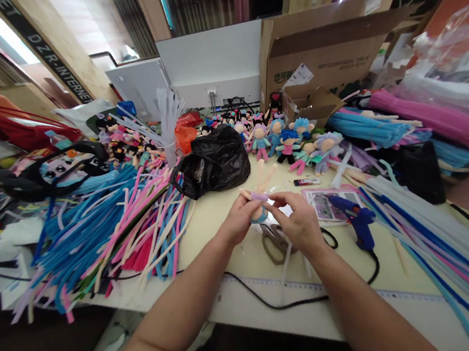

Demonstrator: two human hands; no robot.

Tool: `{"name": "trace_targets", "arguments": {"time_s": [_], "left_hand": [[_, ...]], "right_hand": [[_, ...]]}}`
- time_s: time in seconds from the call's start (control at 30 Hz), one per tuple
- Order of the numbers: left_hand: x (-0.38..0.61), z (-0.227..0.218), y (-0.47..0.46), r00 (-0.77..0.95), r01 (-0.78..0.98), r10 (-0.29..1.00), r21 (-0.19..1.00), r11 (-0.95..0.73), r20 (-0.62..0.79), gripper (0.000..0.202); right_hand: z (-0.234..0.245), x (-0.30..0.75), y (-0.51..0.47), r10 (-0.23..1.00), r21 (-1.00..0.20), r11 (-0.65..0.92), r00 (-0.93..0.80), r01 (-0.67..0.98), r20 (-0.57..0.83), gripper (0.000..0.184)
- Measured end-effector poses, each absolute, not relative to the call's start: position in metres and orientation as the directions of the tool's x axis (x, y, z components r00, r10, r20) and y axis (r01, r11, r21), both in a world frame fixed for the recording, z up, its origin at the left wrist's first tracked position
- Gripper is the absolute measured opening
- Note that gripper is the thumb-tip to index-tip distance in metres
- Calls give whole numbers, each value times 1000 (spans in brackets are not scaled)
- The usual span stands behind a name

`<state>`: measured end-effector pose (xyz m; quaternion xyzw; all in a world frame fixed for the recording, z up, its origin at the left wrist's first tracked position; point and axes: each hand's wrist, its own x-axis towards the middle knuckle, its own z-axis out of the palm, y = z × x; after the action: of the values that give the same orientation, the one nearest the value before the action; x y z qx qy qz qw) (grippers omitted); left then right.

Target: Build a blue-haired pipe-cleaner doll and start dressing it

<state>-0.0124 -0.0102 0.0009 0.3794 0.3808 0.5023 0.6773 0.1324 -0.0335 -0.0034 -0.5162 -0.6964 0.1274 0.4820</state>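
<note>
Between my two hands is a small pipe-cleaner doll (259, 214) with a blue-topped head, a lilac band and pale limbs pointing away from me. My left hand (239, 216) is closed on its left side, thumb and fingers pinching near the lilac part. The fingers of my right hand (294, 216) pinch the same lilac part from the right. Just below lie grey-handled scissors (274, 244), partly covered by my right hand. A blue glue gun (357, 220) rests to the right on a printed sheet (321, 204).
Bundles of blue and pink pipe cleaners (91, 233) cover the left side; more stems (446, 229) lie at right. A black plastic bag (215, 160) and finished dolls (285, 141) stand behind. A cardboard box (313, 52) is at the back. A black cable (271, 306) crosses the front.
</note>
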Motion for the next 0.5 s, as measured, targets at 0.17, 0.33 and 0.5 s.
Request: {"name": "trace_targets", "arguments": {"time_s": [0.17, 0.33, 0.5], "left_hand": [[-13, 0, -10, 218, -417, 966, 881, 224, -142, 30], [-14, -2, -9, 236, -433, 963, 873, 226, -132, 29], [-13, -1, -10, 242, -443, 964, 871, 214, -113, 30]], "right_hand": [[-2, 131, -34, 835, -671, 458, -22, 583, 550, 12], [-2, 131, -34, 833, -663, 466, -38, 586, 552, 11], [-5, 129, -33, 835, -659, 472, -57, 585, 547, 9]]}}
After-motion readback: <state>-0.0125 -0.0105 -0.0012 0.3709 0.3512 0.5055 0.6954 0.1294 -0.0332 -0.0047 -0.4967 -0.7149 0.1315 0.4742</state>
